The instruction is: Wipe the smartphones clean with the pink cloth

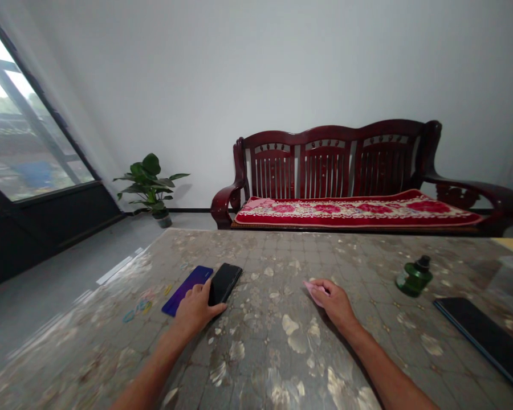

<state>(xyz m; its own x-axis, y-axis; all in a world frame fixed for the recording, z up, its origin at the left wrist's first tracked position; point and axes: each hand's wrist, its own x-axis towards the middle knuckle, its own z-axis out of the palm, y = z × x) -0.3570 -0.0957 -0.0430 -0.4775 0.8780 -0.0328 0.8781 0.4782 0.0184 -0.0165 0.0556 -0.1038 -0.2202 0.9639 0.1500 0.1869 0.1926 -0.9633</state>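
Observation:
My left hand rests on the patterned table, fingers curled over the near ends of two phones. One is a blue-purple phone, the other a black phone lying right beside it. My right hand lies further right on the table, its fingers pinched on a small pink cloth that pokes out to the left of the fingertips.
A small green bottle stands at the right. A dark flat tablet-like slab lies near the right edge. Coloured paper clips lie left of the phones. Beyond the table are a red wooden bench and a potted plant.

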